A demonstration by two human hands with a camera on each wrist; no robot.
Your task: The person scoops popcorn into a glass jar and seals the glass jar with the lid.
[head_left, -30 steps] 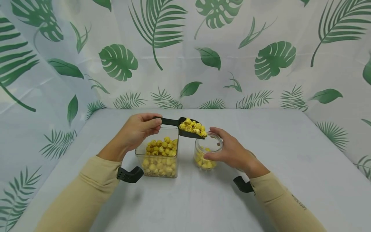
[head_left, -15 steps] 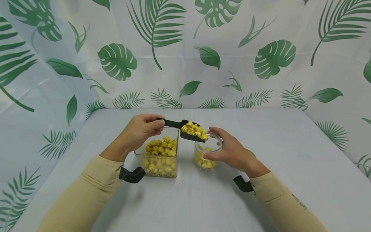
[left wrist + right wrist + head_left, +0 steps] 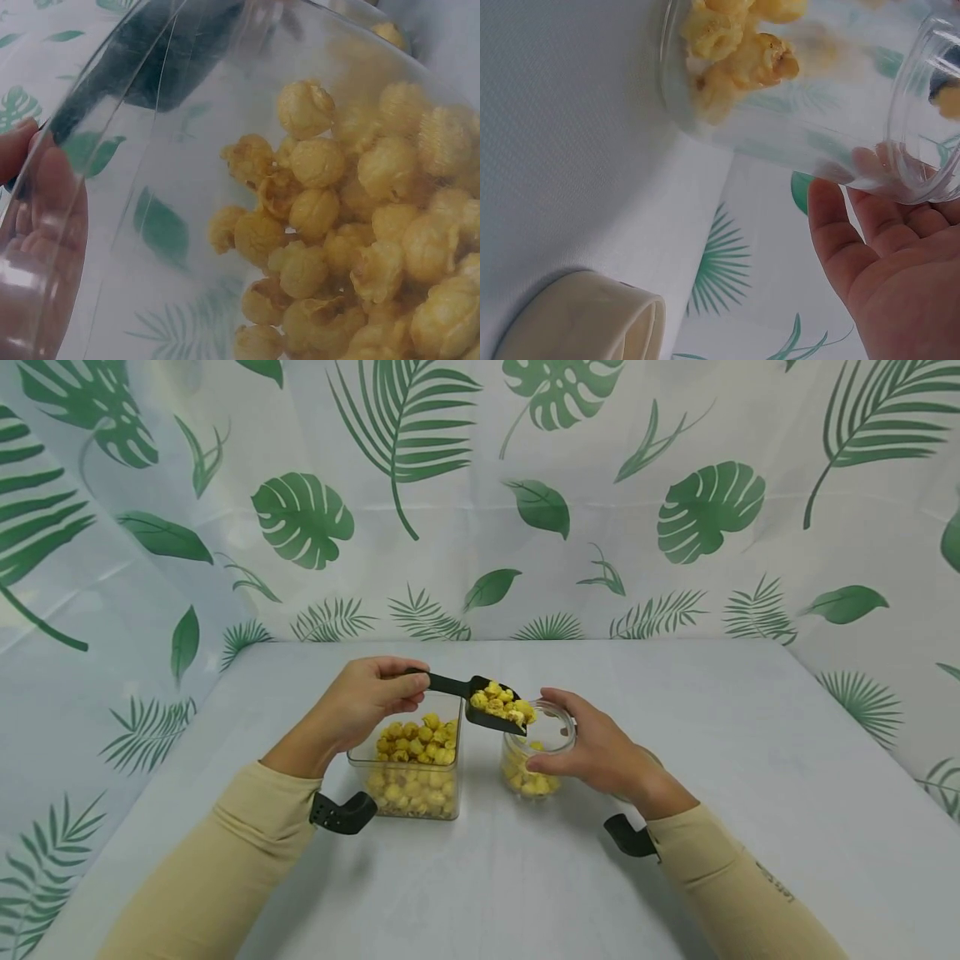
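My left hand (image 3: 367, 700) pinches the handle of a black scoop (image 3: 486, 719) heaped with yellow popcorn (image 3: 498, 700). The scoop slopes down to the right, its front lip over the left rim of a clear round jar (image 3: 513, 764). Fingers and thumb of my right hand (image 3: 592, 747) grip that jar near its mouth. Some popcorn (image 3: 739, 56) lies at the jar's bottom in the right wrist view. Below the left hand stands a clear rectangular container (image 3: 405, 766), partly filled with popcorn; its wall covers much of the left wrist view.
A beige round lid-like piece (image 3: 592, 319) lies on the table beyond the right hand, mostly hidden by the wrist in the head view. The white table (image 3: 480, 893) meets a leaf-patterned cloth (image 3: 465, 527) at the back and sides.
The left hand has shifted slightly right and down with the scoop. Its front end now tips lower over the jar's rim. The right hand and the jar stay where they were.
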